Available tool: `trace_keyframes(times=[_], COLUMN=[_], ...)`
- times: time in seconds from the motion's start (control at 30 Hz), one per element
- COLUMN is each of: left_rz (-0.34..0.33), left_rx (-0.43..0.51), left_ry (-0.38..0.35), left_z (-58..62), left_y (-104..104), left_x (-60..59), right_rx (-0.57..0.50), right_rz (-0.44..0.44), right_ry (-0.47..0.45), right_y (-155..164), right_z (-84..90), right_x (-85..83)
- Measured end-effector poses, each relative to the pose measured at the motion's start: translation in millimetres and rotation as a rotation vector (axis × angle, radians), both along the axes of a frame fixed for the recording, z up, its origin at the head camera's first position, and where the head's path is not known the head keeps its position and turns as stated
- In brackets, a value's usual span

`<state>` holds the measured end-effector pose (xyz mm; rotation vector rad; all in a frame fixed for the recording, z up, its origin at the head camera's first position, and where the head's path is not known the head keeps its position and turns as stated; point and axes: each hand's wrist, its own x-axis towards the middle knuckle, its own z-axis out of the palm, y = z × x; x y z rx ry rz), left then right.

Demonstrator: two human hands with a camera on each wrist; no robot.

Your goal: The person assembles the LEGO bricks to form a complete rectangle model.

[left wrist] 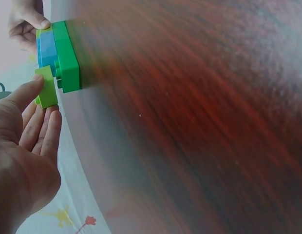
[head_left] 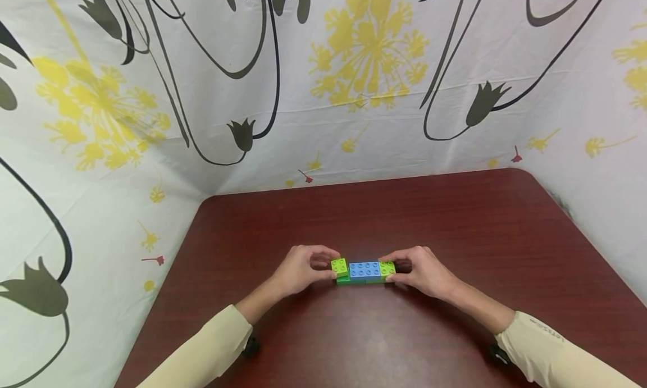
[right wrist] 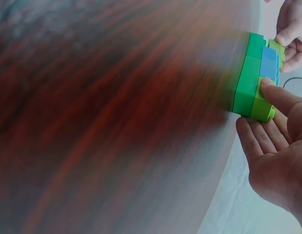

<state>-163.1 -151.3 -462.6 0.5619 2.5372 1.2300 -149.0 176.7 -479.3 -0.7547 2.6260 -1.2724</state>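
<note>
On the table, a low row of green toy building bricks [head_left: 352, 282] carries a blue brick [head_left: 364, 271] in its middle. My left hand [head_left: 302, 271] pinches a small lime brick [head_left: 339, 267] between thumb and fingers at the row's left end. In the left wrist view this lime brick [left wrist: 47, 88] sits slightly tilted, close over the bare studs of the green brick [left wrist: 68, 61]. At the opposite end, my right hand [head_left: 425, 271] grips a second lime brick [head_left: 387, 269], which is seated on the green layer [right wrist: 247, 83] beside the blue one.
The dark red wooden table [head_left: 354, 337] reaches to a white patterned cloth [head_left: 374, 141] hung behind it and along both sides. Dark straps [head_left: 500, 354] show under the sleeves near the wrists.
</note>
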Motion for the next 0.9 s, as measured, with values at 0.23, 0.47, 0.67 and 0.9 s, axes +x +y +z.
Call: trace_keyframes(times=[0.23, 0.47, 0.67, 0.9], left_rz=[-0.028, -0.046, -0.061, -0.073], left_rx=[0.000, 0.006, 0.008, -0.002], left_ry=[-0.008, -0.009, -0.001, 0.005], left_z=[-2.3, -2.1, -2.1, -2.1], left_y=[3.2, 5.0, 6.3, 6.6], left_x=[1.5, 1.4, 1.2, -0.4], right_rx=[-0.011, -0.003, -0.009, -0.002], right_rz=[0.003, 0.000, 0.008, 0.009], right_ry=[-0.005, -0.015, -0.001, 0.004], right_y=[0.3, 0.1, 0.8, 1.0], right_z=[-0.3, -0.2, 0.0, 0.6], right_x=[0.2, 0.6, 0.0, 0.6])
